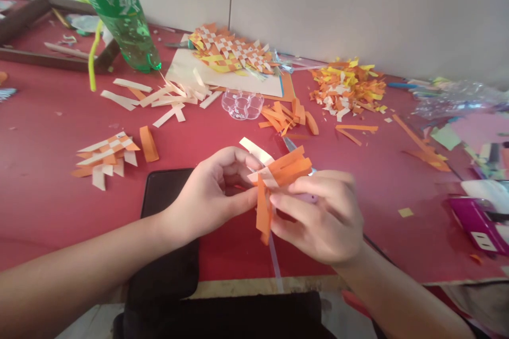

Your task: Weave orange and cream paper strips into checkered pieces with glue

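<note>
My left hand (222,190) is closed on a small weave of orange and cream paper strips (284,167), thumb in front and fingers behind. Orange ends fan out to the upper right and hang downward, while a cream strip juts to the upper left. At the weave's right side, the fingertips of my right hand (322,214) pinch its strips. A lilac handle end with a hole (309,198) shows by the right fingers; whether they hold it cannot be made out. Behind the weave a metal blade (289,144) peeks out, mostly hidden.
On the red table (47,185) lie another woven piece (109,153), loose cream strips (170,96), orange strips (288,116) and a scrap heap (348,87). A green bottle (119,16) stands back left. A black phone-like slab (167,190) lies beneath my left forearm.
</note>
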Demonstrator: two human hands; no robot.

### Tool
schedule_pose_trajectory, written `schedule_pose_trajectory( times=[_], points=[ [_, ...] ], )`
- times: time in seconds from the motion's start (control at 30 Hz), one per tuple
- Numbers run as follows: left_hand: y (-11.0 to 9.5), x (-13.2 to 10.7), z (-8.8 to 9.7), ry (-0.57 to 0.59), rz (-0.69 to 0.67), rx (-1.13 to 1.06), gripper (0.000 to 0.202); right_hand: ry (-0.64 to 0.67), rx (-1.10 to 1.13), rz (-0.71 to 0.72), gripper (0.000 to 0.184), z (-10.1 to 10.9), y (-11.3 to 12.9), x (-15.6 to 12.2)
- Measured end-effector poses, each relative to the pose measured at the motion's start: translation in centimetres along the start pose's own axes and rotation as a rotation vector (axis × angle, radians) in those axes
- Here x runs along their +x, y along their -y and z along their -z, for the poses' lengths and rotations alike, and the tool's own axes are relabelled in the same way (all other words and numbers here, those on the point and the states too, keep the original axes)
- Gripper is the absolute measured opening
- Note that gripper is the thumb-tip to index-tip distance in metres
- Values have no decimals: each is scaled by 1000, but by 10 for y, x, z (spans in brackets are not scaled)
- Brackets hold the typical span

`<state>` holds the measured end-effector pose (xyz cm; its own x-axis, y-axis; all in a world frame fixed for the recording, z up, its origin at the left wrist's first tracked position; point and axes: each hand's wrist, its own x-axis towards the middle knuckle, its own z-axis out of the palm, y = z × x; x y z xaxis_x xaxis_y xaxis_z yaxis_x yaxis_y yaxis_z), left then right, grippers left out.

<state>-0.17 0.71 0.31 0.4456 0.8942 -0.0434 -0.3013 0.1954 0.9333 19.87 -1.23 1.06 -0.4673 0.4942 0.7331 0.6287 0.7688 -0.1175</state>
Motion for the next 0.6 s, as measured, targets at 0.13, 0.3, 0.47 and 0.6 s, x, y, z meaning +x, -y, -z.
schedule_pose_trajectory(
  times=[0.13,0.3,0.47,0.6],
  points=[
    [0,2,-1,15,-4,-33,21,-31,-24,-83,20,4,-2,-2],
    [3,2,2,66,-7,-59,22,-91,165,-358,15,1,-2,-3],
    [2,1,3,91,-14,-60,23,-62,498,-535,12,-2,-5,0],
    [0,0,1,83,-19,-36,23,-56,607,-597,12,0,-5,2]
  ],
)
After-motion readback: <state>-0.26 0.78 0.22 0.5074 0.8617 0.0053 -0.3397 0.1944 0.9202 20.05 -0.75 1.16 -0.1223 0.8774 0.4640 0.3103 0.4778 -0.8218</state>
